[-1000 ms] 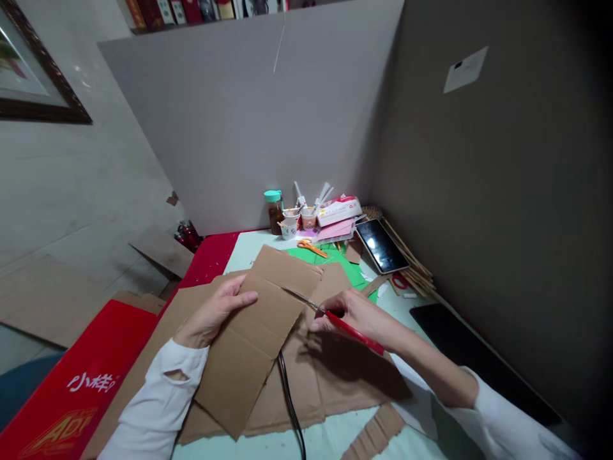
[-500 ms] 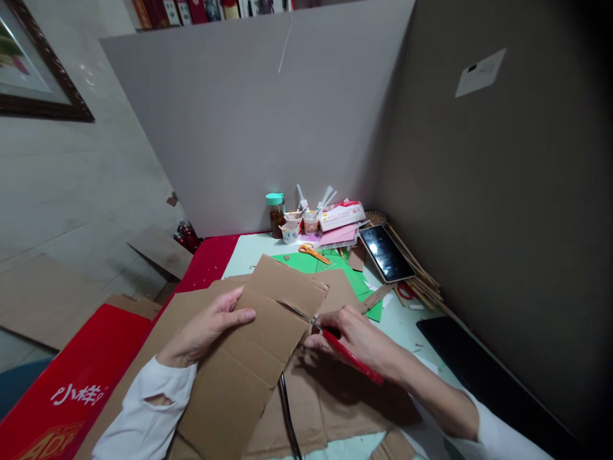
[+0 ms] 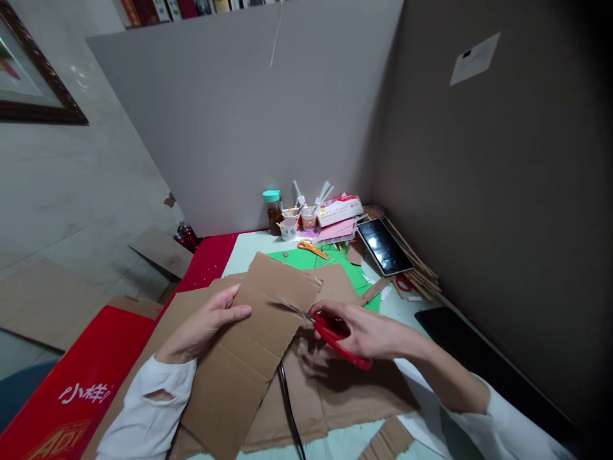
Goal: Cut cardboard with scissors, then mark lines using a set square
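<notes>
A folded brown cardboard piece [image 3: 261,326] is tilted up over the table, its left edge in the grip of my left hand [image 3: 211,322]. The thumb lies on the near face and the other fingers are behind, partly hidden. My right hand [image 3: 364,329] is closed around the handles of red-handled scissors [image 3: 338,342]. Their blades reach across the cardboard's right edge, along the crease line. Beneath lies more flattened cardboard [image 3: 354,396]. A black cable-like strip [image 3: 288,409] runs out from under the held piece toward the front.
Orange scissors [image 3: 312,249] lie on green sheets [image 3: 352,271]. Behind stand a teal-lidded jar [image 3: 272,214] and paper cups [image 3: 290,227]. A tablet [image 3: 384,248] rests on sticks at right, near a black slab [image 3: 460,345]. A red box [image 3: 76,383] is at left.
The red scissors' handles have spread wider and my right hand has turned, showing more of the handle loops. The cardboard and my left hand stay nearly in place; the view has shifted slightly.
</notes>
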{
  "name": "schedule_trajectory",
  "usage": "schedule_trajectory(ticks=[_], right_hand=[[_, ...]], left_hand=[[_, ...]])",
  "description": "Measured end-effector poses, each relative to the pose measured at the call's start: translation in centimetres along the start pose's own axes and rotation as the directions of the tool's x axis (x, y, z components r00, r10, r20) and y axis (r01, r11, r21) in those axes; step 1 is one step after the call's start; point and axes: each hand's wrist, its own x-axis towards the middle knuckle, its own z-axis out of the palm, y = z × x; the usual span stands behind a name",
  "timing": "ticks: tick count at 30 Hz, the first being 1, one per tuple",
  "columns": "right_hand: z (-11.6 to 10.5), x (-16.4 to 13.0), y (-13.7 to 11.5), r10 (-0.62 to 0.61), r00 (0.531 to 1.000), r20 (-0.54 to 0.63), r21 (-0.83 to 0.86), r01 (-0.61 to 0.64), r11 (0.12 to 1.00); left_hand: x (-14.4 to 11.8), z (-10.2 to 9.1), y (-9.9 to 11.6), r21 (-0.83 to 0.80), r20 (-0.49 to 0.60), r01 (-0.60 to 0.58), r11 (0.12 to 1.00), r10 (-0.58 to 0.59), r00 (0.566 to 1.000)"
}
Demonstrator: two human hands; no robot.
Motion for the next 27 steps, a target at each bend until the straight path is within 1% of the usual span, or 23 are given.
schedule_trajectory(ticks=[8, 11, 16, 21, 23, 27], right_hand=[[1.1, 0.3, -0.3, 0.056, 0.989, -0.136, -0.057, -0.065, 0.996], [1.3, 0.2, -0.3, 0.068, 0.984, -0.167, -0.078, -0.082, 0.994], [2.1, -0.1, -0.8, 0.014, 0.987, -0.161, -0.109, -0.032, 0.994], [2.7, 0.0, -0.8, -0.034, 0.988, -0.149, -0.087, 0.021, 0.996], [2.6, 0.2, -0.6, -0.033, 0.990, -0.139, -0.077, 0.022, 0.997], [2.0, 0.4, -0.4, 0.008, 0.991, -0.133, -0.062, -0.016, 0.998]], left_hand=[[-0.3, 0.2, 0.1, 0.017, -0.026, -0.007, 1.000, 0.007, 1.000], [-0.2, 0.2, 0.2, 0.025, -0.036, -0.015, 1.000, 0.015, 0.999], [-0.1, 0.2, 0.1, 0.040, -0.031, -0.006, 0.999, 0.007, 1.000], [-0.4, -0.1, 0.0, 0.045, -0.020, -0.013, 0.999, 0.014, 1.000], [-0.5, -0.1, 0.0, 0.046, -0.013, -0.011, 0.999, 0.012, 1.000], [-0.3, 0.5, -0.1, 0.050, 0.009, -0.005, 0.999, 0.005, 1.000]])
